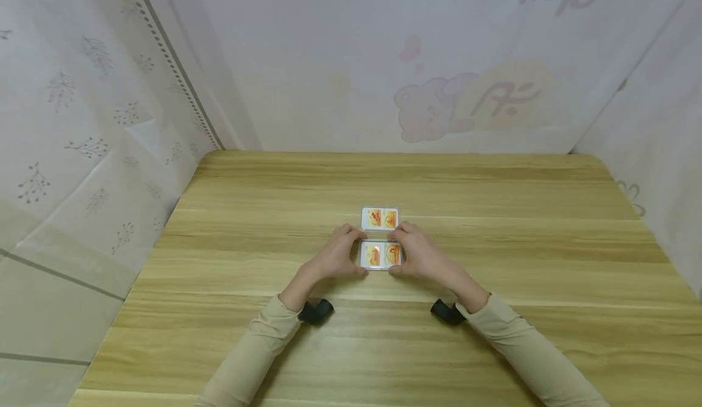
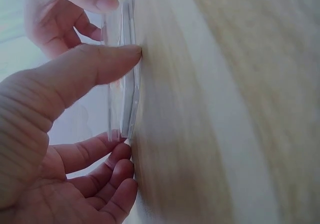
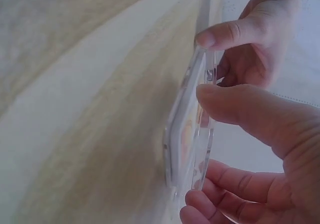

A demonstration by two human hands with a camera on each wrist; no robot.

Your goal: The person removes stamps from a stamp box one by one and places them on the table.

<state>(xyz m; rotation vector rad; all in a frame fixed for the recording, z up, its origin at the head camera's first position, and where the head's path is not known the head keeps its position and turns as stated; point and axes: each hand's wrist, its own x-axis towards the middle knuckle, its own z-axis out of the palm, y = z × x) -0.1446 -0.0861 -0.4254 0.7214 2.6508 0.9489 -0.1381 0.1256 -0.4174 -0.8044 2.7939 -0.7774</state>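
Note:
Two flat clear plastic cases lie one behind the other, each with white cards printed in orange and yellow. The nearer case [image 1: 379, 254] is between my hands. My left hand [image 1: 334, 256] grips its left end, thumb at the near edge and fingers at the far edge. At its right end my right hand [image 1: 425, 258] holds it the same way. In the left wrist view, the clear case [image 2: 129, 93] stands edge-on between thumb and fingers, close over the wood. The right wrist view shows the clear cover of the case [image 3: 187, 129] above its white insert.
The farther case [image 1: 379, 218] lies just beyond the fingertips of both hands. Underneath is a wood-grain table [image 1: 384, 346]. Patterned cloth [image 1: 307, 60] hangs behind its far edge and at the sides. A black strap piece [image 1: 316, 312] sits at each wrist.

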